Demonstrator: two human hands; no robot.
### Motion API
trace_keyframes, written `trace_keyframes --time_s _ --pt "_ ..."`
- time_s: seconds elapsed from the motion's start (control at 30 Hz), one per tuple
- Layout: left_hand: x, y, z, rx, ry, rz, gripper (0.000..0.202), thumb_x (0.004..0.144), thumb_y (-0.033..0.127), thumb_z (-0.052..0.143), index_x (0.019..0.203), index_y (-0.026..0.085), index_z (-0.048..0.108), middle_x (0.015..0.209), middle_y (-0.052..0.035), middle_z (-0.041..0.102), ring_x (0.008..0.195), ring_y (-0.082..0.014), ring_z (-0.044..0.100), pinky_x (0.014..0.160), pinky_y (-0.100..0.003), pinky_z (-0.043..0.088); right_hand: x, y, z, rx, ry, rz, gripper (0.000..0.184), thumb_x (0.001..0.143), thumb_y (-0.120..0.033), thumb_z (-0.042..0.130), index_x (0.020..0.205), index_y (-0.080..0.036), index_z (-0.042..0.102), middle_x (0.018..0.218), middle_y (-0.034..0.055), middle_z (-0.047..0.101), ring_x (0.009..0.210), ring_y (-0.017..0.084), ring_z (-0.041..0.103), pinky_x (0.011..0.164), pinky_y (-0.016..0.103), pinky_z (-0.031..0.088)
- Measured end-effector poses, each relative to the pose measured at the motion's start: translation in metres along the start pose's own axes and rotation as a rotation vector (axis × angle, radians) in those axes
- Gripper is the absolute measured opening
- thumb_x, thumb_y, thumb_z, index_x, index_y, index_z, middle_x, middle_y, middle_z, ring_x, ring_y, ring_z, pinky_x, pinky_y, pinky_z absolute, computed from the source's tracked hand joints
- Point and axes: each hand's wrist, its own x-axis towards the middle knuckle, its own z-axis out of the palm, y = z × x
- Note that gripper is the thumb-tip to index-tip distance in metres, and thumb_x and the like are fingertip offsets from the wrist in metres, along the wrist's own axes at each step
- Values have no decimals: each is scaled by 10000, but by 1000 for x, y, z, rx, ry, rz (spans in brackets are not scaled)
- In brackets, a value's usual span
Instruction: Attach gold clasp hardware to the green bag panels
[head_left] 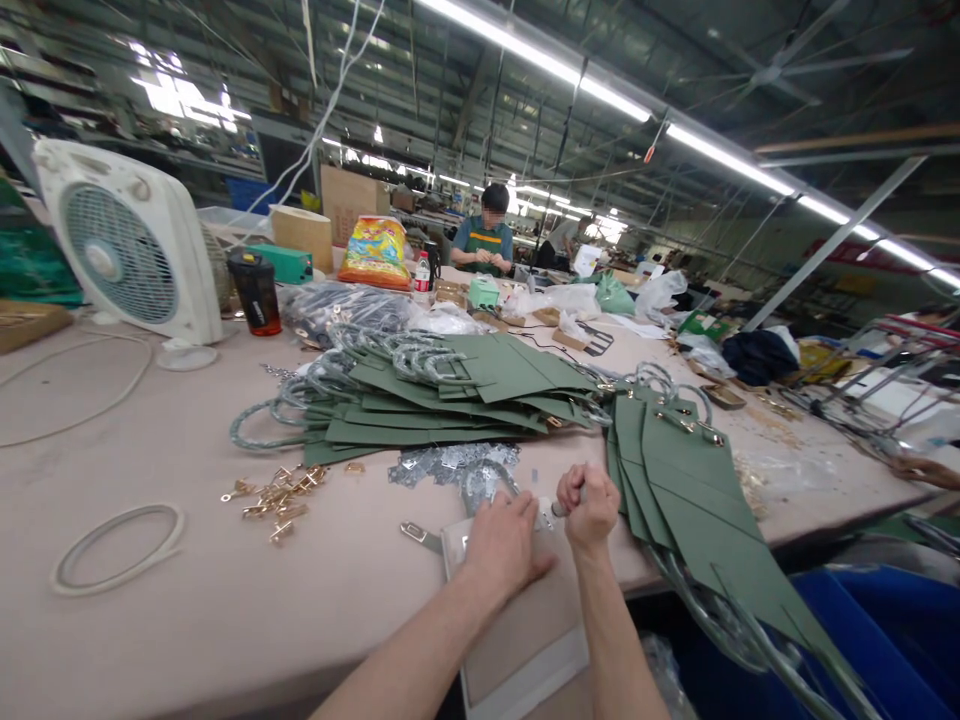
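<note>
My left hand (pixel 501 545) lies with its fingers stretched out, pressing on a light-coloured panel (pixel 525 655) at the table's front edge. A wrapped loop handle (pixel 480 478) sticks up just beyond those fingers. To their left a green strap with a metal plate (pixel 416 534) reaches out over the table. My right hand (pixel 591 503) is closed in a fist around a small hand tool (pixel 558 509), its short grey end pointing toward the left fingertips. Most of the tool is hidden in the fist, so its kind is unclear.
Green bag panels with wrapped handles lie stacked ahead (pixel 450 400), and more hang over the right edge (pixel 697 480). Flat metal plates (pixel 450 463), gold hardware (pixel 281 500) and a tape roll (pixel 120 550) lie around. A fan (pixel 127 240) stands left; a person (pixel 484 240) sits across.
</note>
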Motion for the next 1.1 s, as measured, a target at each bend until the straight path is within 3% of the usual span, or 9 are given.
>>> trace_keyframes --time_s 0.1,0.3,0.57,0.77,0.9,1.0,1.1 --pt "0 0 -1 -1 -8 4 691 828 624 696 1378 220 587 1427 -113 615 1209 -376 563 993 -539 480 2 -1 1 26 45 -43 391 985 -409 546 651 -215 487 497 -94 365 381 70 325 376 191 274" --pt "0 3 -2 -9 5 -13 663 814 625 709 1329 216 624 1397 -126 632 1243 -391 545 1001 -562 477 -8 19 -2 -24 23 93 391 965 -398 573 635 -212 476 494 -93 383 366 67 322 353 190 257" --pt "-1 -5 6 -93 1 -8 764 796 662 709 1418 243 568 1526 -98 559 1316 -385 533 1084 -587 457 -31 3 -23 209 219 92 377 968 -427 540 666 -221 447 498 -107 336 365 65 255 368 191 255" --pt "2 -26 -11 -184 -196 111 950 709 575 822 1522 231 470 1660 -107 384 1458 -377 443 1201 -538 379 -45 6 -32 285 319 114 389 935 -466 569 657 -223 444 502 -112 325 367 61 231 373 188 238" --pt "-4 -51 -31 -263 -181 263 713 811 338 710 1481 189 519 1544 -101 549 1414 -269 518 1198 -389 408 -41 6 -30 277 312 129 398 933 -500 572 667 -223 469 495 -114 333 366 62 235 372 188 243" --pt "-17 -64 -38 -286 -96 264 575 845 208 602 1420 203 580 1471 -74 620 1368 -238 557 1196 -380 414 -41 7 -28 261 297 130 398 942 -500 567 672 -222 478 501 -112 336 371 61 238 372 189 240" --pt "-31 -66 -34 -311 -16 245 466 884 192 574 1343 230 643 1451 -47 637 1356 -222 558 1201 -383 405 -42 8 -28 234 280 117 400 957 -501 546 677 -223 476 508 -111 331 375 63 237 372 191 232"
